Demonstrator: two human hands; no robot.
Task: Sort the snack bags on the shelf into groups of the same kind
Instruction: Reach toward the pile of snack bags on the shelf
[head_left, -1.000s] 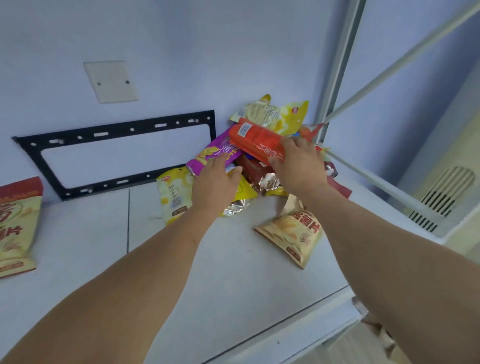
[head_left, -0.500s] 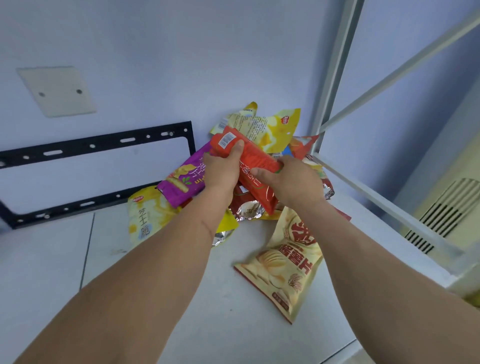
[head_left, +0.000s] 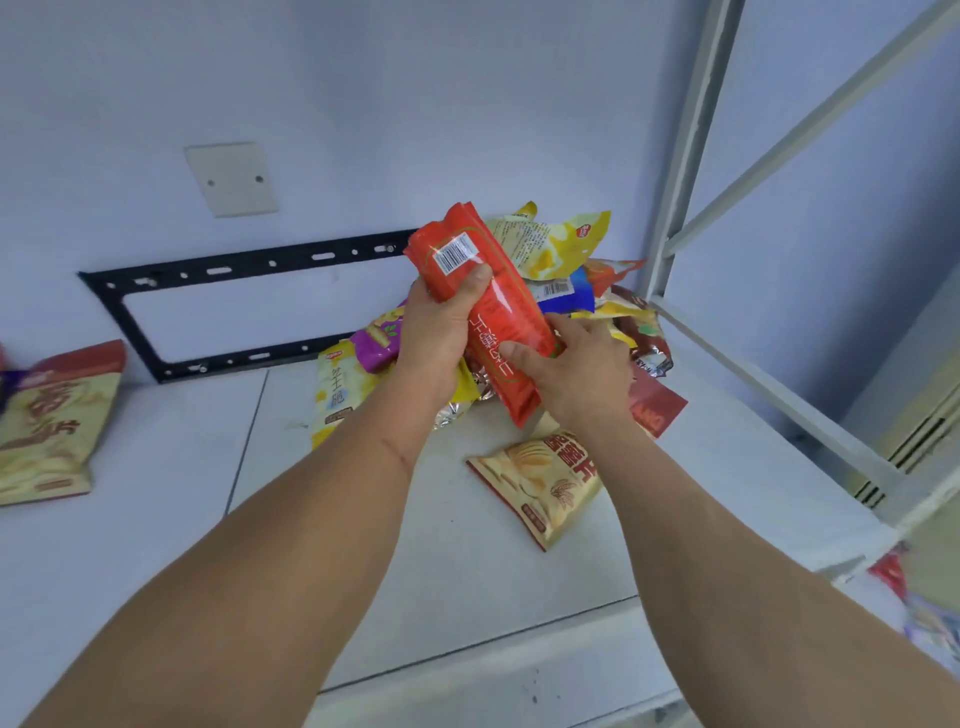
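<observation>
A long orange-red snack bag (head_left: 498, 332) is lifted above a mixed pile of snack bags (head_left: 587, 291) in the back right corner of the white shelf (head_left: 447, 571). My left hand (head_left: 439, 325) grips its upper part, thumb beside the barcode. My right hand (head_left: 582, 369) holds its lower part with thumb and fingers. A beige chip bag (head_left: 550, 483) lies in front of the pile. A yellow bag (head_left: 337, 389) and a purple bag (head_left: 376, 345) lie at the pile's left. Another beige chip bag (head_left: 47, 426) lies alone at the far left.
A black metal bracket (head_left: 249, 262) and a blank cover plate (head_left: 231, 179) are fixed to the back wall. White frame bars (head_left: 727, 353) close the shelf's right side. More packets (head_left: 914, 597) show below at the right edge.
The orange-red bag has risen off the pile. My left hand, first resting on the pile, now grips its top, and my right hand has slid to its lower part.
</observation>
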